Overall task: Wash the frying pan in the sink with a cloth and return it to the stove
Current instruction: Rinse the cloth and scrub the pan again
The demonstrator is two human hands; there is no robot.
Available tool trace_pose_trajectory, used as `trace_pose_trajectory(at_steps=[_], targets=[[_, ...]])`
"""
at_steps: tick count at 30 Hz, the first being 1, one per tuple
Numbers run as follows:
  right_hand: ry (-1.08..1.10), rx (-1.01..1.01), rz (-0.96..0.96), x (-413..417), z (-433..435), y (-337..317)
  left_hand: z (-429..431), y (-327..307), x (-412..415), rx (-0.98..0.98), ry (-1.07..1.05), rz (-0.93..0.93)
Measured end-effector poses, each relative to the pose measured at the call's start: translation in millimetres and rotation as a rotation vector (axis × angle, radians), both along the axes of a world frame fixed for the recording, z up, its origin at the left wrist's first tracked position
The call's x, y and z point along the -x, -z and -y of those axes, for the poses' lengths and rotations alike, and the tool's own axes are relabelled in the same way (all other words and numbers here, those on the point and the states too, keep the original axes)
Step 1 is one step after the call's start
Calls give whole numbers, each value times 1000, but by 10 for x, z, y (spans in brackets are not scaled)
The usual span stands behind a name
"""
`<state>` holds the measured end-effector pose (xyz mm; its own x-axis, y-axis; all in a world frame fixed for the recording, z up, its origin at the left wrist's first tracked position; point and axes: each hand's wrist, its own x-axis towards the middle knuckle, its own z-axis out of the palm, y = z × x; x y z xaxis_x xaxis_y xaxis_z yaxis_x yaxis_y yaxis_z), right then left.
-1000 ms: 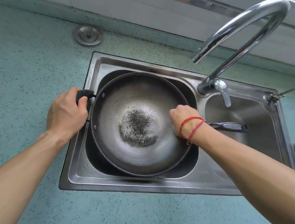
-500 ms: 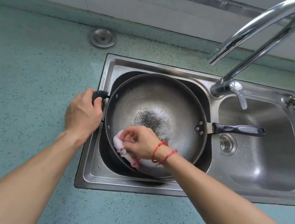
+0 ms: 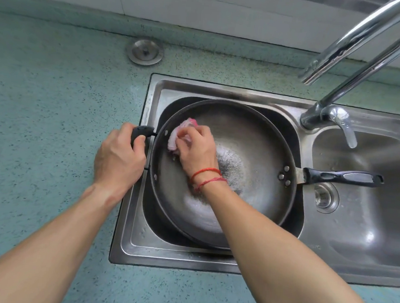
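The dark steel frying pan [image 3: 254,143] lies in the left basin of the sink [image 3: 143,247], its long black handle [image 3: 343,177] reaching right over the other basin. My left hand [image 3: 118,159] grips the pan's small black side handle [image 3: 141,130] at the left rim. My right hand [image 3: 198,150] holds a bunched pink and white cloth [image 3: 180,135] pressed against the pan's upper-left inner wall. A speckled wet patch shows at the pan's centre, partly hidden by my right wrist.
A chrome faucet [image 3: 359,58] arches over the sink from the right, its base and lever between the basins. The right basin has a drain [image 3: 324,197]. A round metal cap [image 3: 145,51] sits in the teal speckled counter behind the sink.
My right hand has swept the cloth from the pan's right side round the near-left wall to the upper-left wall. My left hand keeps its grip on the side handle.
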<state>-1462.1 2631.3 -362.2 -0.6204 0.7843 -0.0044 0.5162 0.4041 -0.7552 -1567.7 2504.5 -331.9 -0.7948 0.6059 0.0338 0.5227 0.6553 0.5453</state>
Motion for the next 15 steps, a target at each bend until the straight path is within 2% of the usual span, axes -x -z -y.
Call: trace_pose_trajectory(at_steps=[3, 6, 9, 12, 15], targets=[[-127, -259, 270, -171, -409, 21, 10, 11, 10, -2, 15, -1], [-118, -402, 540, -576, -813, -24, 11, 9, 4, -9, 18, -7], [-131, -550, 773, -958, -866, -123, 5, -1, -10, -15, 7, -7], [-233, -559, 951, -1165, -686, -214, 2, -19, -16, -9, 3, 2], [-442, -412, 982, -1291, -437, -317, -1, -40, -22, -6, 1, 15]])
